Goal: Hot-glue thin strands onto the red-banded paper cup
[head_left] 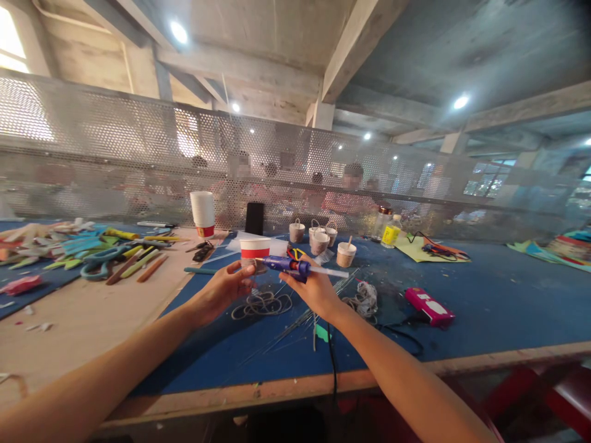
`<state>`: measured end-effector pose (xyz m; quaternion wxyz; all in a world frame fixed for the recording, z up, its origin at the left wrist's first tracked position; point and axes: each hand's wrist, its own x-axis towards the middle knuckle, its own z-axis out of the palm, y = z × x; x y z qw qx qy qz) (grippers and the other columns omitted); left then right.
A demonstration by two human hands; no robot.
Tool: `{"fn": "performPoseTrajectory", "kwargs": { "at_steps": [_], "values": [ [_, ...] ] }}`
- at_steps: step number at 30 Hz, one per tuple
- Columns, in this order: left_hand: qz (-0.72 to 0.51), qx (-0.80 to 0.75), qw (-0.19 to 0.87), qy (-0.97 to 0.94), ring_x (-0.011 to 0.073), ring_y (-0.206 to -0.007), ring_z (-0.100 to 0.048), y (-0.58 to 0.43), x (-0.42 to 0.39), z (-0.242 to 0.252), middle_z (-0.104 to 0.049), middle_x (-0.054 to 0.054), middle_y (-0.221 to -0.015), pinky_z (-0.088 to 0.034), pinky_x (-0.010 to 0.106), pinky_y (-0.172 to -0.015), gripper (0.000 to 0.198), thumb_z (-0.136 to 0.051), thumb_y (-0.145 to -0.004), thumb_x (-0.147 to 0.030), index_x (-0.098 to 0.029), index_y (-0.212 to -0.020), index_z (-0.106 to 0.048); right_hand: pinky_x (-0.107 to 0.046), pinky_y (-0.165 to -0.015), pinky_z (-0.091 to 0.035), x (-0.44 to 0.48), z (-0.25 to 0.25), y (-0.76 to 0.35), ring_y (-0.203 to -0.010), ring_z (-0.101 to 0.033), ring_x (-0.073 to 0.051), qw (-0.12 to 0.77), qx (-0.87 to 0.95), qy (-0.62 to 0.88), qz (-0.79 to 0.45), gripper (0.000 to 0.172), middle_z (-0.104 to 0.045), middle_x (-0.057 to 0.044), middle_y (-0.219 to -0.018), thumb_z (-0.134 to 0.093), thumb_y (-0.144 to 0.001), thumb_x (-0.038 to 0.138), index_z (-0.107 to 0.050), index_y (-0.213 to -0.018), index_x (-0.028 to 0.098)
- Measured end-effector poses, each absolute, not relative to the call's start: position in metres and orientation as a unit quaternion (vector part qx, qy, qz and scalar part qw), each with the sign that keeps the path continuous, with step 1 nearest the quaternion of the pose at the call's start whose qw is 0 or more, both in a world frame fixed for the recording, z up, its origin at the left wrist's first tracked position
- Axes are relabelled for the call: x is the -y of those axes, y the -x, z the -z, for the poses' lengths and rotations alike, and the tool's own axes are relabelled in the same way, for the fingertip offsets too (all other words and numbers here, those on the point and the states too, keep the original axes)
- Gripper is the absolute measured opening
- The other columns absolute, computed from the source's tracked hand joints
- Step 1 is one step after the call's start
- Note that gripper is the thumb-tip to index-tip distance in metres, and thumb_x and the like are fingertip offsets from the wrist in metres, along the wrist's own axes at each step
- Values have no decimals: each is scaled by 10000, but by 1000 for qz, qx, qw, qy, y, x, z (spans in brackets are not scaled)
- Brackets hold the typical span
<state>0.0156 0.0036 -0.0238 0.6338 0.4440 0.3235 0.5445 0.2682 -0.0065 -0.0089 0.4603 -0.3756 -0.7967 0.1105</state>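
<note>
My left hand (pixel 227 288) is closed round the lower part of a white paper cup (pixel 255 247) with a red band. Greyish cord seems to cover the cup's lower part, though fingers and the tool partly hide it. In my right hand (pixel 314 290) is a blue hot glue gun (pixel 289 265), its nozzle pointing left at the cup. Whether the nozzle touches the cup I cannot tell. A clear glue stick (pixel 333 272) sticks out of the gun's back. Below the hands, loose grey cord (pixel 263 304) lies in loops on the blue table top (pixel 207 344).
Several small cord-wrapped cups (pixel 319 242) stand behind my hands. Stacked paper cups (pixel 202 212), a phone (pixel 255 218) and a yellow-labelled bottle (pixel 391 231) are farther back. Scissors (pixel 102 261) lie left. A magenta box (pixel 429 306) sits right. A perforated metal screen (pixel 286 154) borders the table.
</note>
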Motion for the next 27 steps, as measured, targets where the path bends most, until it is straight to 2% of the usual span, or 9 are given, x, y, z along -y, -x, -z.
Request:
{"fn": "performPoseTrajectory", "kwargs": {
  "at_steps": [2,5,8,11,15,18,21,27],
  "values": [
    [-549,-320,639,-434,106,-632,-725,-15,-3,23,-807,74,-985,-623,186,-612,214,-865,-838,-140,-151,-1035,-780,-314,-738,-498,3,7,-269,-792,-625,-187,469,767,370,-233,312,-661,-19,-816,-711,-951,525,-677,-888,222],
    [-549,-322,646,-421,108,-638,-733,-14,-3,22,-807,77,-988,-622,177,-608,193,-852,-849,-132,-151,-1025,-774,-282,-579,-418,-2,4,-272,-561,-468,-124,475,696,363,-398,402,-521,54,-609,-778,-864,607,-687,-908,218],
    [-544,-319,649,-425,102,-652,-734,-13,-3,21,-811,95,-1065,-628,176,-626,189,-826,-883,-154,-150,-1063,-770,-252,-521,-366,-6,3,-274,-510,-388,-91,497,617,324,-518,494,-451,91,-566,-863,-765,625,-659,-925,204],
    [-538,-315,651,-433,106,-676,-737,-13,-1,19,-810,129,-1124,-632,181,-643,166,-791,-918,-167,-137,-1079,-766,-218,-513,-369,-9,3,-277,-525,-398,-64,491,562,293,-597,557,-455,94,-616,-926,-687,620,-604,-849,196],
    [-540,-310,654,-430,130,-700,-746,-13,3,15,-807,173,-1151,-642,207,-654,129,-743,-958,-191,-119,-1062,-763,-192,-523,-407,-17,6,-282,-550,-452,-56,469,525,328,-630,592,-473,87,-630,-963,-638,608,-578,-781,180],
    [-535,-300,665,-425,133,-681,-740,-12,4,12,-795,195,-1210,-644,213,-631,175,-706,-984,-213,-118,-1118,-767,-187,-505,-419,-26,9,-290,-535,-484,-64,465,510,401,-602,539,-511,70,-600,-946,-691,580,-598,-742,172],
    [-531,-291,676,-419,139,-679,-743,-11,3,12,-776,216,-1269,-650,221,-628,241,-685,-999,-235,-107,-1189,-760,-183,-476,-413,-33,12,-297,-515,-500,-69,439,509,453,-586,430,-554,56,-598,-941,-747,473,-642,-756,163],
    [-535,-296,673,-416,134,-683,-748,-12,3,11,-778,220,-1250,-646,212,-632,270,-670,-1009,-234,-89,-1224,-743,-179,-476,-434,-35,16,-300,-519,-544,-82,391,504,481,-602,333,-632,33,-603,-986,-683,266,-681,-762,156]
  ]
}}
